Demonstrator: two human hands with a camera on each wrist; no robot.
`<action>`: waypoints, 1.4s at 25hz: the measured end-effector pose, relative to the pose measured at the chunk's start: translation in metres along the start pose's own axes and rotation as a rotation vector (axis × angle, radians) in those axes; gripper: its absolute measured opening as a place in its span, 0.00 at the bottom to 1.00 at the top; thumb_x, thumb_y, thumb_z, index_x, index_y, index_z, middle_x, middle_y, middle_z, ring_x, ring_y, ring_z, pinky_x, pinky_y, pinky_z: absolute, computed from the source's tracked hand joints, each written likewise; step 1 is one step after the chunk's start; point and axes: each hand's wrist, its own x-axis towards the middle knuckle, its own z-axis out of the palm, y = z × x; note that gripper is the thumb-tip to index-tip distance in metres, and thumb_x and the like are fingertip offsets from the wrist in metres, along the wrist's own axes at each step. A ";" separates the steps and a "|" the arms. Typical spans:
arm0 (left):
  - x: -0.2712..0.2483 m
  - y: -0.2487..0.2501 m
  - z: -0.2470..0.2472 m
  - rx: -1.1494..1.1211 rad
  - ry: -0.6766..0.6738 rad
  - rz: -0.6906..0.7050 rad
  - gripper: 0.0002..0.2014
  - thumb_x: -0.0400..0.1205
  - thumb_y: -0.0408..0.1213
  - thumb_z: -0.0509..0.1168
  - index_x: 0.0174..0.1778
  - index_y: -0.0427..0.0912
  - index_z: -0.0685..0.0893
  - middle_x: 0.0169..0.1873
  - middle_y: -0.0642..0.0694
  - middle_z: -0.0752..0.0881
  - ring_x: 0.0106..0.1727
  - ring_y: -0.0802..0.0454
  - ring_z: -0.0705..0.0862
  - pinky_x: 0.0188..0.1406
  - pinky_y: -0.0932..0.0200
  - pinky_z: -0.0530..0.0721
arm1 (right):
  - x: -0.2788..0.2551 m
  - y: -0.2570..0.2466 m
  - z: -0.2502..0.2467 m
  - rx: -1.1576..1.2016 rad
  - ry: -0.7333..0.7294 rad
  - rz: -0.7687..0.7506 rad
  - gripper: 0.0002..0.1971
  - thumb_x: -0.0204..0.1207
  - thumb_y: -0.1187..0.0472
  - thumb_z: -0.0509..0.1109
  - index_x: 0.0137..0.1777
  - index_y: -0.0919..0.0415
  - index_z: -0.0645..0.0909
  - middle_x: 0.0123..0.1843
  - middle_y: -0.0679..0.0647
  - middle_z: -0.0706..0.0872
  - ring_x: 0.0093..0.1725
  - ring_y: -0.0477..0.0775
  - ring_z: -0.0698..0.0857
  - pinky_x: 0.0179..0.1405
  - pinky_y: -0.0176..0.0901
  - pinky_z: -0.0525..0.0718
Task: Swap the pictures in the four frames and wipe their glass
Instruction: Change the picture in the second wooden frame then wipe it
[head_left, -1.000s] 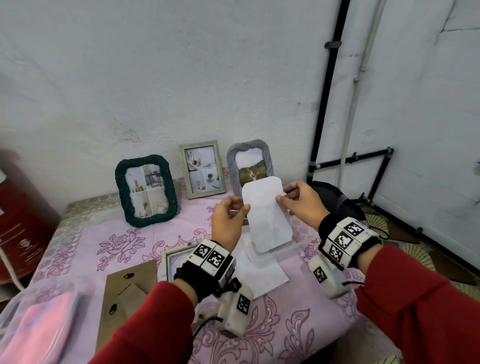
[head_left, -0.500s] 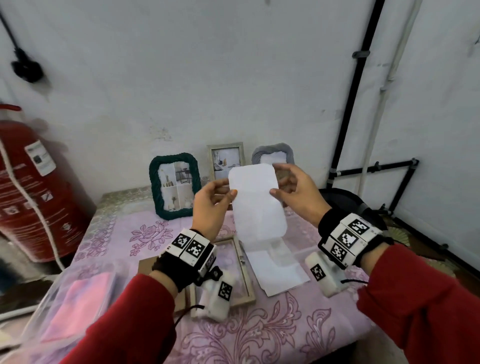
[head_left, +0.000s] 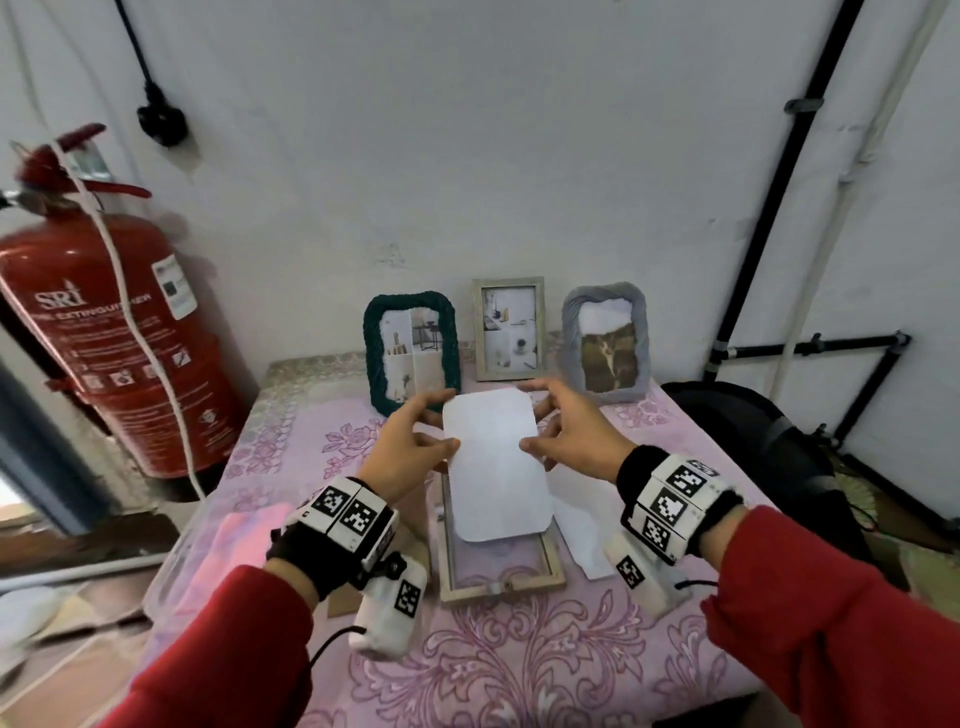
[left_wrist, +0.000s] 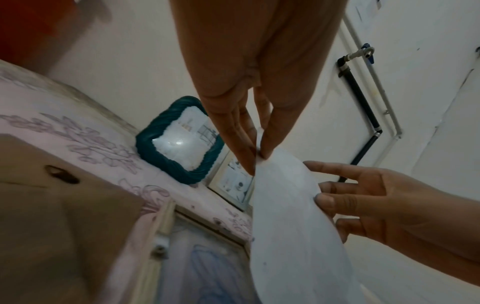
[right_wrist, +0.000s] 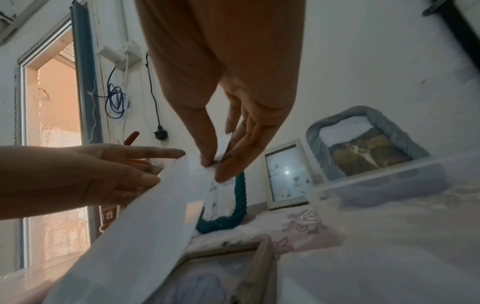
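Note:
Both hands hold a white picture sheet (head_left: 493, 467) with rounded corners, blank side up, just above a light wooden frame (head_left: 498, 582) lying open on the pink tablecloth. My left hand (head_left: 431, 431) pinches the sheet's left edge; in the left wrist view the picture sheet (left_wrist: 291, 236) sits between thumb and fingers. My right hand (head_left: 540, 431) pinches its right edge. Against the wall stand a green frame (head_left: 410, 348), a pale wooden frame (head_left: 509, 327) and a grey frame (head_left: 605, 343).
A second white sheet (head_left: 582, 525) lies right of the open frame. A brown backing board (left_wrist: 52, 205) lies left of it, beside a clear bag with pink cloth (head_left: 228, 551). A red fire extinguisher (head_left: 104, 332) stands at the left, and a black object (head_left: 753, 431) at the right.
Both hands have brought the white sheet down from in front of the standing frames to just above the open frame. The head view has swung left, and the fire extinguisher now shows in full.

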 end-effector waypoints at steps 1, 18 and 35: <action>-0.003 -0.004 -0.003 -0.001 -0.001 -0.009 0.27 0.77 0.20 0.65 0.72 0.43 0.74 0.51 0.39 0.77 0.39 0.45 0.85 0.39 0.55 0.90 | 0.000 0.001 0.004 -0.017 -0.021 0.001 0.32 0.70 0.73 0.74 0.71 0.54 0.68 0.43 0.48 0.74 0.27 0.45 0.80 0.27 0.41 0.87; -0.022 -0.053 0.005 0.206 -0.145 -0.025 0.42 0.67 0.24 0.77 0.75 0.50 0.67 0.52 0.47 0.76 0.51 0.51 0.79 0.48 0.61 0.84 | -0.012 0.038 0.032 -0.237 -0.124 0.016 0.41 0.61 0.66 0.81 0.71 0.52 0.61 0.41 0.44 0.75 0.34 0.43 0.78 0.28 0.24 0.76; -0.015 -0.069 0.007 0.765 -0.241 -0.229 0.45 0.64 0.61 0.75 0.77 0.59 0.65 0.76 0.51 0.58 0.77 0.45 0.59 0.75 0.41 0.56 | -0.009 0.053 0.048 -0.409 -0.183 0.121 0.49 0.63 0.51 0.82 0.81 0.57 0.59 0.66 0.58 0.66 0.70 0.60 0.66 0.75 0.47 0.66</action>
